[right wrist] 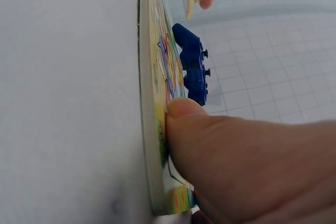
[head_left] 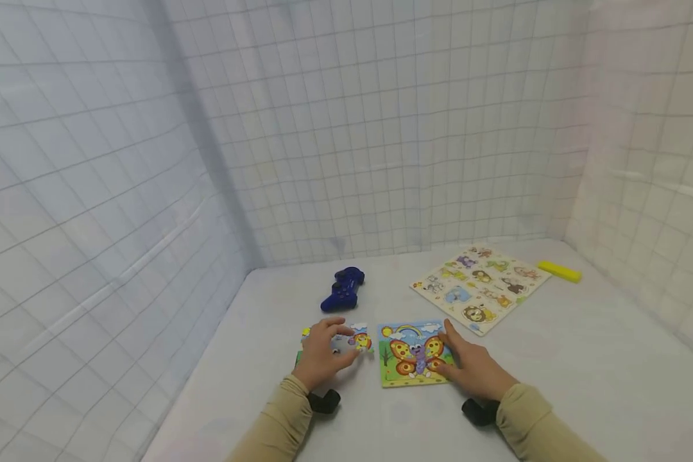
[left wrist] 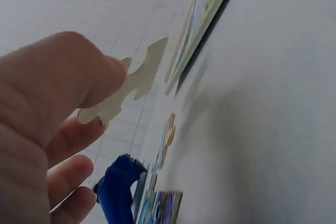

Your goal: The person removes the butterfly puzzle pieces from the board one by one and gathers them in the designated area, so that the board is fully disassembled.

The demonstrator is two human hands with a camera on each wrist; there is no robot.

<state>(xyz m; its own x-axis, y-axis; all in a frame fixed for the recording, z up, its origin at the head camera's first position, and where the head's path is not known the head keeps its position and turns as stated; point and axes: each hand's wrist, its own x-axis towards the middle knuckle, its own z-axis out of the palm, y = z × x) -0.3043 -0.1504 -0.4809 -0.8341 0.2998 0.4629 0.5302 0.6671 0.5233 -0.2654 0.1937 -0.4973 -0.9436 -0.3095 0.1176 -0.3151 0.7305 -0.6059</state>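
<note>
- Left grip [head_left: 322, 351] pinching a puzzle piece [left wrist: 135, 82], up off the counter [head_left: 560, 385]!
- Butterfly puzzle [head_left: 407, 369] at that grip's three o'clock, right grip [head_left: 475, 367] clasping its edge!
- Blue controller [head_left: 343, 290] there, at the puzzle's ten o'clock.

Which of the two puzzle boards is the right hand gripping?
The smaller butterfly board: the right hand grips its right edge. The larger animal board lies farther back, untouched.

butterfly puzzle [head_left: 417, 354] lies flat – loose piece [left wrist: 113, 103] pinched in left hand [head_left: 323, 353]
</note>
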